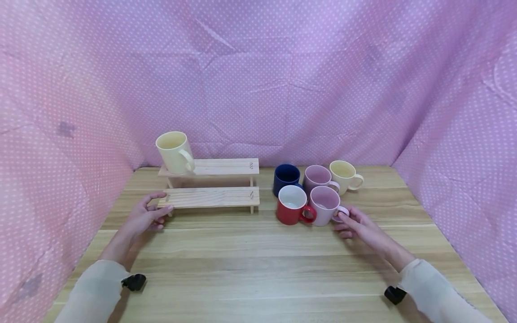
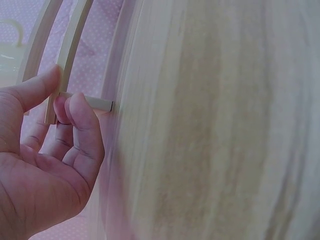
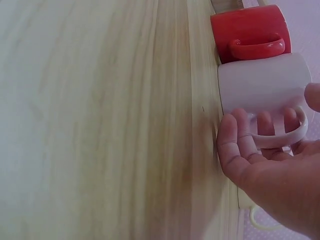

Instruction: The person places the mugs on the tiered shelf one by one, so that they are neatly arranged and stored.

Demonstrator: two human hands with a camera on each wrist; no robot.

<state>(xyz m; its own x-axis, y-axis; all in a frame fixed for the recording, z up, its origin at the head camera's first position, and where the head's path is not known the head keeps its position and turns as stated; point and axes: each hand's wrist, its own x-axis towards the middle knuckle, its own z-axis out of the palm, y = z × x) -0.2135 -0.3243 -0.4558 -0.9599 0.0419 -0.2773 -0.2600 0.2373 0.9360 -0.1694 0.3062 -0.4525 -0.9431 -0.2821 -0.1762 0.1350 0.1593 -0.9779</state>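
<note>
At the left, my left hand (image 1: pixel 143 215) pinches the end of the lower step of a two-tier wooden rack (image 1: pixel 210 197). Its thumb (image 2: pixel 42 87) lies on one face of the board and curled fingers (image 2: pixel 82 130) press the other side by a leg. On the rack's upper tier stands a cream mug (image 1: pixel 175 152), upright. My right hand (image 1: pixel 359 226) holds the handle of the front pink mug (image 1: pixel 323 206), its thumb at the top of the handle. In the right wrist view two fingertips show through the handle loop (image 3: pixel 280 140). The mug stands upright beside a red mug (image 1: pixel 290 211).
Behind the front mugs stand a navy mug (image 1: pixel 286 177), a second pink mug (image 1: pixel 317 176) and another cream mug (image 1: pixel 342 172), grouped closely. All rest on a wood-grain table (image 1: pixel 250 273). A pink dotted cloth (image 1: pixel 258 89) hangs around its back and sides.
</note>
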